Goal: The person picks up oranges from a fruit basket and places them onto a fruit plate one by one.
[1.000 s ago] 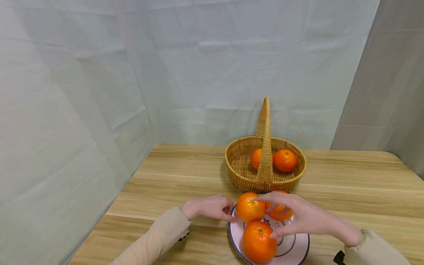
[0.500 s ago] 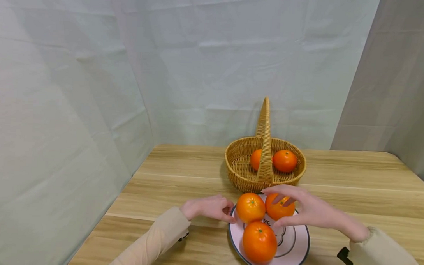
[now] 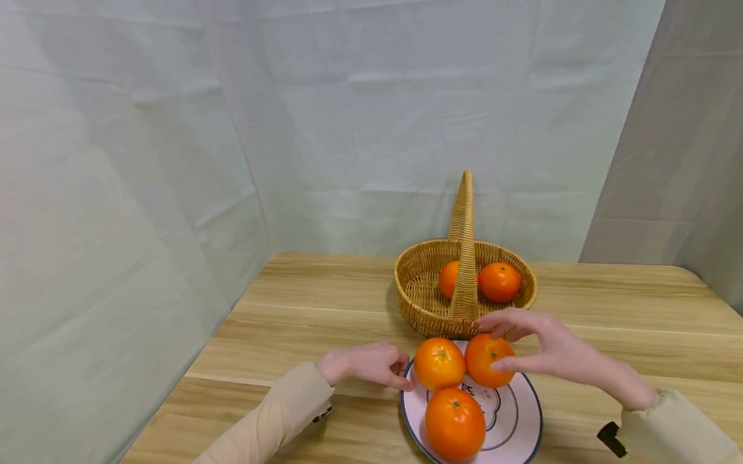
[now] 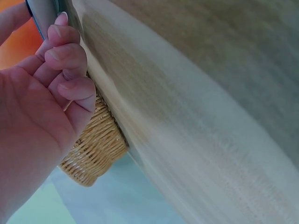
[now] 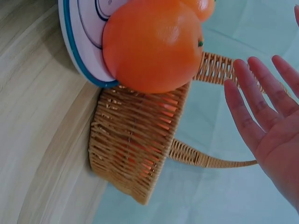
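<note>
A white plate with a blue rim (image 3: 518, 438) bears three oranges: a back left one (image 3: 438, 364), a back right one (image 3: 479, 362) and a front one (image 3: 455, 427). At the plate's left edge, my left hand (image 3: 365, 363) pinches the rim between thumb and curled fingers; the left wrist view shows the fingertips (image 4: 60, 32) at the rim. My right hand (image 3: 546, 344) hovers over the back right orange with fingers spread. In the right wrist view its straight fingers (image 5: 254, 93) stand apart from that orange (image 5: 152, 46).
Just behind the plate stands a wicker basket (image 3: 426, 320) with a tall arched handle (image 3: 466, 262). Inside it lie an orange on the right (image 3: 499, 282) and another (image 3: 448, 278) partly behind the handle. Pale curtains (image 3: 375, 123) hang around the wooden table (image 3: 320, 292).
My right hand has moved back and to the right, from above the middle of the plate to above the back right orange. My left hand has stayed at the rim.
</note>
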Demonstrator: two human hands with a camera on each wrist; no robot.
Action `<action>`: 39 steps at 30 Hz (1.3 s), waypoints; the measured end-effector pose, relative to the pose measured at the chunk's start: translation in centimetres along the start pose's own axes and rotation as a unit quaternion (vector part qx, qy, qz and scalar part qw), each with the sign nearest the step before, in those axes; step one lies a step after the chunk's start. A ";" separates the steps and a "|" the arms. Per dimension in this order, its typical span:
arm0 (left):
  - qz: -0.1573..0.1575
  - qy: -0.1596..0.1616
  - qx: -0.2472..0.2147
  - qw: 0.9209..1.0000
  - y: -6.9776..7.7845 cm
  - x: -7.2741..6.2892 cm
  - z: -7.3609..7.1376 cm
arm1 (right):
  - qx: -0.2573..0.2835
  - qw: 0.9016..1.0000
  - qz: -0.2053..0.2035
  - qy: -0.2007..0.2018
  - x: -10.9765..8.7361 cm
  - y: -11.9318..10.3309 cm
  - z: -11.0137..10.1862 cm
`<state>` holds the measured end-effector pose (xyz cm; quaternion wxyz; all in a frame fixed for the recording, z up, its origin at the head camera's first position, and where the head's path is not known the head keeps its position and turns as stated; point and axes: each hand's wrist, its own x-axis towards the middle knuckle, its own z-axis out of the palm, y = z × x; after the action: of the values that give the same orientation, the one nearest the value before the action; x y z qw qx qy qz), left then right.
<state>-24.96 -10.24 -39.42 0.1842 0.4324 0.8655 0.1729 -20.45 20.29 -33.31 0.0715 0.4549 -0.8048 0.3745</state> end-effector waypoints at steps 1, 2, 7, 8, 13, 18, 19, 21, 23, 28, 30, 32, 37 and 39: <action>0.001 0.001 0.000 1.000 0.0 0.0 0.0 | -0.001 1.000 0.005 0.000 -0.1 0.1 -0.1; 0.002 0.001 0.001 1.000 0.0 0.0 0.0 | -0.002 1.000 0.012 0.001 -0.1 0.2 -0.2; 0.002 0.002 0.000 1.000 0.0 0.0 -0.1 | -0.006 0.999 0.032 0.000 -0.3 0.6 -0.6; 0.001 0.001 -0.001 1.000 0.0 0.0 -0.1 | -0.007 0.999 0.037 0.001 -0.3 0.7 -0.7; -0.001 0.001 -0.003 1.000 0.1 0.0 -0.1 | -0.015 0.998 0.053 0.018 -0.4 1.3 -0.9; -0.002 0.002 -0.001 1.000 0.2 0.0 -0.1 | -0.037 0.996 0.065 0.038 -0.2 1.8 -1.2; -0.002 0.002 -0.001 1.000 0.2 0.0 -0.1 | -0.040 0.996 0.070 0.040 -0.2 1.9 -1.2; -0.001 0.002 -0.001 1.000 0.2 0.0 -0.1 | -0.042 0.995 0.082 0.043 -0.2 2.0 -1.3; 0.000 0.001 -0.002 1.000 0.2 0.0 -0.1 | -0.044 0.994 0.092 0.045 -0.2 2.1 -1.4; 0.000 0.000 -0.004 1.000 0.1 0.0 -0.1 | -0.066 0.991 0.093 0.064 -0.2 2.7 -1.4; 0.001 0.000 -0.003 1.000 0.1 0.0 -0.1 | -0.078 0.990 0.092 0.076 -0.1 3.0 -1.5; 0.001 0.001 -0.002 1.000 0.1 0.0 -0.1 | -0.089 0.988 0.094 0.088 0.0 3.2 -1.5; 0.001 0.000 -0.004 1.000 0.2 0.0 -0.1 | -0.113 0.982 0.103 0.108 0.3 3.5 -1.5; 0.003 0.000 -0.005 1.000 0.2 -0.1 -0.1 | -0.121 0.980 0.105 0.114 0.4 3.6 -1.5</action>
<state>-24.83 -10.20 -39.22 0.1856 0.4338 0.8637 0.1774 -23.90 22.15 -33.99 0.1772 0.3101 -0.8743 0.3288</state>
